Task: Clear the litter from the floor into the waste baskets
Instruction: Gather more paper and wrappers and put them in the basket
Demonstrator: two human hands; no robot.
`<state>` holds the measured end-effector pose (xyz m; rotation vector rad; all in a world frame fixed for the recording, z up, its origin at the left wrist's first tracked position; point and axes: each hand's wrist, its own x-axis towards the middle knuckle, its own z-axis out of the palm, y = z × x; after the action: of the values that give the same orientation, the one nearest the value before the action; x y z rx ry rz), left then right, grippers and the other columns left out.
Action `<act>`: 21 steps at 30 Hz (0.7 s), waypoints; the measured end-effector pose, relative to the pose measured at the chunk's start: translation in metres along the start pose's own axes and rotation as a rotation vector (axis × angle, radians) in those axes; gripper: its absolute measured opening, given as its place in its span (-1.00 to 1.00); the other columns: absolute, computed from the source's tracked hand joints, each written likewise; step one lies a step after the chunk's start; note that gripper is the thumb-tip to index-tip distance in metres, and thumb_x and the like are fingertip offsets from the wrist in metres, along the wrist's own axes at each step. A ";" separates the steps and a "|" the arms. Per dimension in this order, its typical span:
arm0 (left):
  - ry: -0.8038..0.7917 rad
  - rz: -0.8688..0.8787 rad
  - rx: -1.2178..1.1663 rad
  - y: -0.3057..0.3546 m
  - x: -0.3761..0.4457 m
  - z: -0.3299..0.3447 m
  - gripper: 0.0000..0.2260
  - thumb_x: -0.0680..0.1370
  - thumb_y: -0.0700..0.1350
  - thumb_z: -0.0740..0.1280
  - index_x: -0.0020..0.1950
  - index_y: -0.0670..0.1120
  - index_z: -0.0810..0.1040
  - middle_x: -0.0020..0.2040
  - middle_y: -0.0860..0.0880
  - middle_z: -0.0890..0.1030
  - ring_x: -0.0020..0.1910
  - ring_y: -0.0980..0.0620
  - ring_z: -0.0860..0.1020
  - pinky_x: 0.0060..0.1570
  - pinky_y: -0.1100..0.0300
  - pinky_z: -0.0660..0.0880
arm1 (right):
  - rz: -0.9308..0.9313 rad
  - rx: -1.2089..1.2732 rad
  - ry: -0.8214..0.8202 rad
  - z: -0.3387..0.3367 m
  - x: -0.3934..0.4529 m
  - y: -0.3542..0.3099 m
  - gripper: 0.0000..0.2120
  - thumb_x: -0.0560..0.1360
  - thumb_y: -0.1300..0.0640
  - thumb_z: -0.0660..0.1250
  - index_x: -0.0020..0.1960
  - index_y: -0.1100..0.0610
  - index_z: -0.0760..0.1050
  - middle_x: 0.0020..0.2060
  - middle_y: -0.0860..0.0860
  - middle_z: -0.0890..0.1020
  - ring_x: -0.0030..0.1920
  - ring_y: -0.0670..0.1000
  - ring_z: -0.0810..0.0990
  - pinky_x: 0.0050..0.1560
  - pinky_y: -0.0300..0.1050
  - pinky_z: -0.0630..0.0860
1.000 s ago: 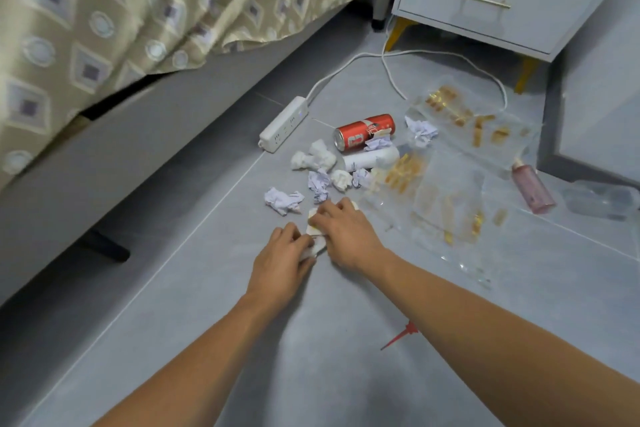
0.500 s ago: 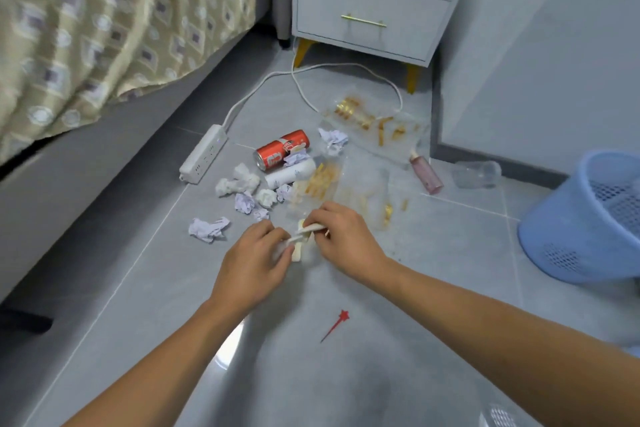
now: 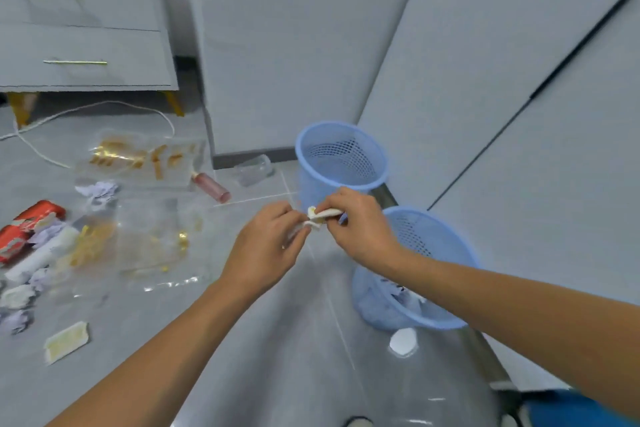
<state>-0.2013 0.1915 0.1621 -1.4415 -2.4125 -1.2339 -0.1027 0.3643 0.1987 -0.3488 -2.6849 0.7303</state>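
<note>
Litter on the grey floor and two blue waste baskets beside the wall.

A small crumpled white scrap (image 3: 317,217) is pinched between the left hand (image 3: 268,246) and the right hand (image 3: 360,225), held above the floor near both baskets. The far waste basket (image 3: 341,163) stands upright, mesh-walled. The near waste basket (image 3: 415,274) already holds crumpled paper. To the left on the floor lie a crushed red can (image 3: 29,224), a white tube (image 3: 38,256), purple-white paper balls (image 3: 98,191), clear printed wrappers (image 3: 145,158), a pink bottle (image 3: 211,186), a clear cup (image 3: 252,169) on its side and a flat pale packet (image 3: 65,341).
</note>
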 end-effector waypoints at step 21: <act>-0.118 -0.026 0.120 0.022 0.003 0.091 -0.68 0.54 0.24 0.37 0.17 0.09 0.66 0.05 0.17 0.61 0.11 0.08 0.47 -0.18 0.24 0.38 | 0.298 -0.139 -0.043 -0.008 -0.063 0.077 -0.68 0.42 0.11 0.35 0.17 -0.04 0.59 0.04 -0.13 0.52 0.17 0.00 0.48 0.17 -0.04 0.45</act>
<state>-0.1572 0.2589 0.1147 -1.4930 -2.5395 -1.0156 -0.0313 0.4121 0.1490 -0.7903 -2.7627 0.6376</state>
